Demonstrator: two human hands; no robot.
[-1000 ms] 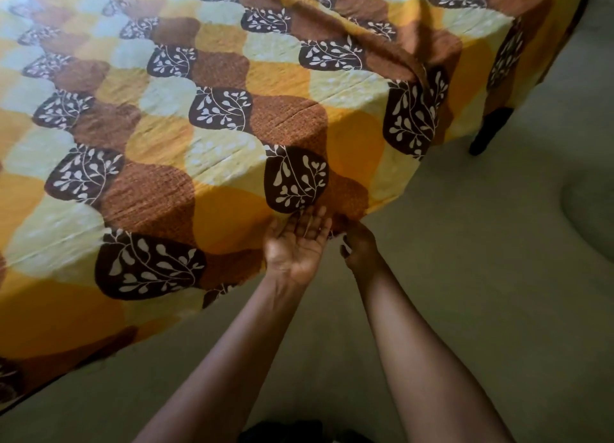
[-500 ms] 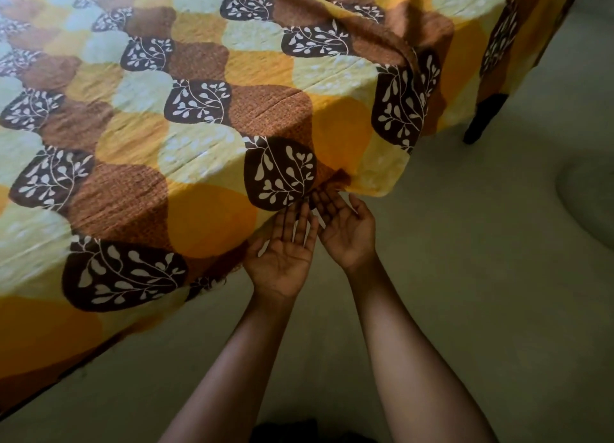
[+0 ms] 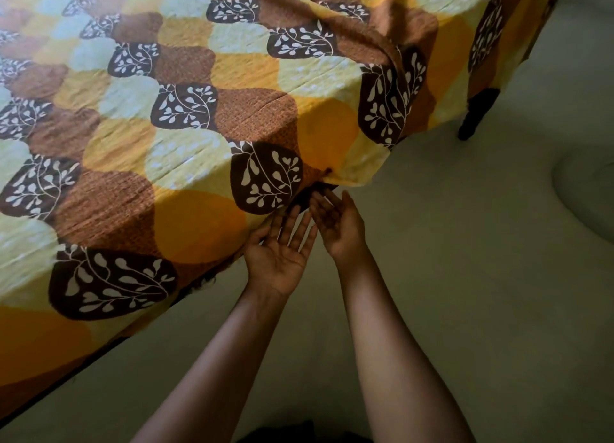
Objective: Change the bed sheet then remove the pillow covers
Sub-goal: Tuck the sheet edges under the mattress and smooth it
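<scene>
A bed sheet (image 3: 186, 117) with yellow, orange, brown and pale patches and dark leaf prints covers the bed and hangs over its near side. My left hand (image 3: 282, 253) is palm up with straight fingers, its fingertips reaching under the sheet's hanging edge. Just to its right, my right hand (image 3: 337, 223) is also palm up and flat, fingertips at the dark gap under the sheet's edge. Neither hand holds anything. No pillow is in view.
A dark bed leg (image 3: 476, 112) stands at the far corner on the right. Grey floor (image 3: 465, 276) stretches in front and to the right of the bed. A pale rounded shape (image 3: 588, 197) lies at the right edge.
My right hand has gone from curled at the sheet's edge to flat and palm up beside my left hand. Both hands now sit closer together under the edge.
</scene>
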